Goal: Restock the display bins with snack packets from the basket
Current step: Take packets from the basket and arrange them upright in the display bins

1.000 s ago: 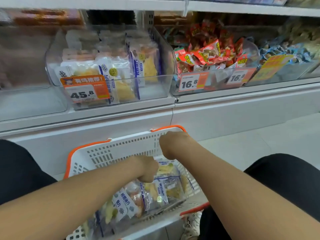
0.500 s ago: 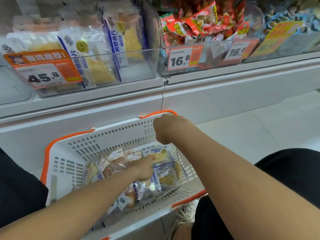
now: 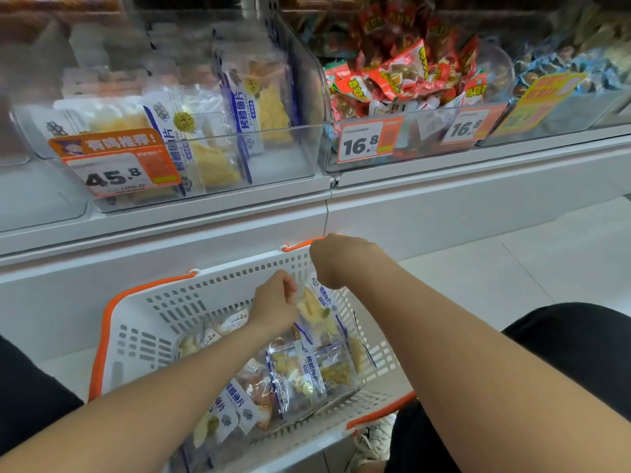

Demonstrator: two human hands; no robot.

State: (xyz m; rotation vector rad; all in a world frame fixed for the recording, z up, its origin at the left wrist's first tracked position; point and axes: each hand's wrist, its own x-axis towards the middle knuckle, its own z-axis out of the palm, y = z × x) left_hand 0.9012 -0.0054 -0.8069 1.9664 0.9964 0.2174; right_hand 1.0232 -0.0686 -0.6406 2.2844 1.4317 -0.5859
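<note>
The basket (image 3: pixel 164 302) is white perforated plastic with an orange rim. It sits low in front of the person, against the base of the shelf unit (image 3: pixel 444 213). The left hand (image 3: pixel 273 303) is inside the basket with its fingers curled, pinching the upper edge of one snack packet (image 3: pixel 319 310). This packet stands tilted, near upright, towards the basket's far right corner, with its lower part among the loose packets (image 3: pixel 300 373) piled on the basket floor. The right hand (image 3: pixel 336 261) is closed at the basket's far rim, beside the orange handle (image 3: pixel 300 245). Its fingers are turned away from the camera, but it appears to grip the rim. Above, on the shelf, a clear display bin (image 3: pixel 273 158) holds packets of the same blue-and-white kind standing on edge, and an orange price tag (image 3: pixel 116 165) reading 45.8 is fixed to its front. The neighbouring bin (image 3: pixel 426 145) to the right holds a heap of red packets (image 3: pixel 409 80) and carries two tags marked 16.8 — the first tag (image 3: pixel 365 141) at its left end. A pale tiled floor (image 3: pixel 512 261) extends to the right. A shoe (image 3: pixel 372 438) shows below the basket's near right corner.
</note>
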